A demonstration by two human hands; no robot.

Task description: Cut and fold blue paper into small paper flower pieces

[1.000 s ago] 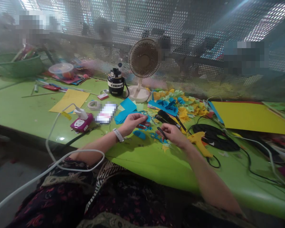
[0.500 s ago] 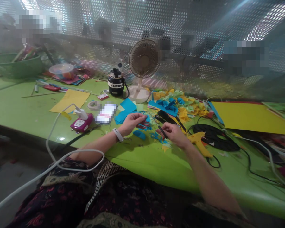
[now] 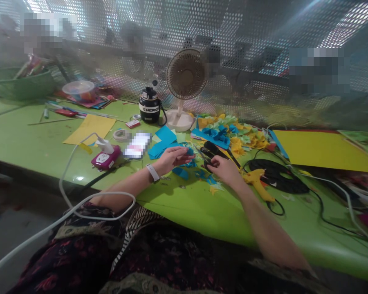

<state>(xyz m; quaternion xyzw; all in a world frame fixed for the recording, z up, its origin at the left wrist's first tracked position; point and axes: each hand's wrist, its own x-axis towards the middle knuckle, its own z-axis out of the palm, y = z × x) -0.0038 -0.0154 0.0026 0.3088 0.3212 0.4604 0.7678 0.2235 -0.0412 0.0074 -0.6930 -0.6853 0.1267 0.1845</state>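
My left hand (image 3: 174, 159), with a white band on the wrist, is closed on a small piece of blue paper (image 3: 190, 151) at its fingertips. My right hand (image 3: 222, 166) grips dark-handled scissors (image 3: 206, 161), whose thin blades point up and left, a little apart from the paper. Cut blue scraps (image 3: 206, 177) lie on the green table (image 3: 178, 204) below and between my hands. A blue oval paper piece (image 3: 180, 172) rests under my left hand. Beyond that hand is a stack of blue paper (image 3: 162, 149).
A heap of yellow, green and blue paper pieces (image 3: 248, 136) lies behind my right hand. Right of it are a yellow glue gun (image 3: 259, 185) and a black palette-shaped mat (image 3: 279, 176). A fan (image 3: 185, 75), bottle (image 3: 149, 107), phone (image 3: 138, 145) and purple socket block (image 3: 106, 157) stand around; a white cable (image 3: 63, 175) crosses my left forearm.
The scissors have swung so their blades point up toward my left hand. My left fingers have shifted and straightened slightly around the blue paper.
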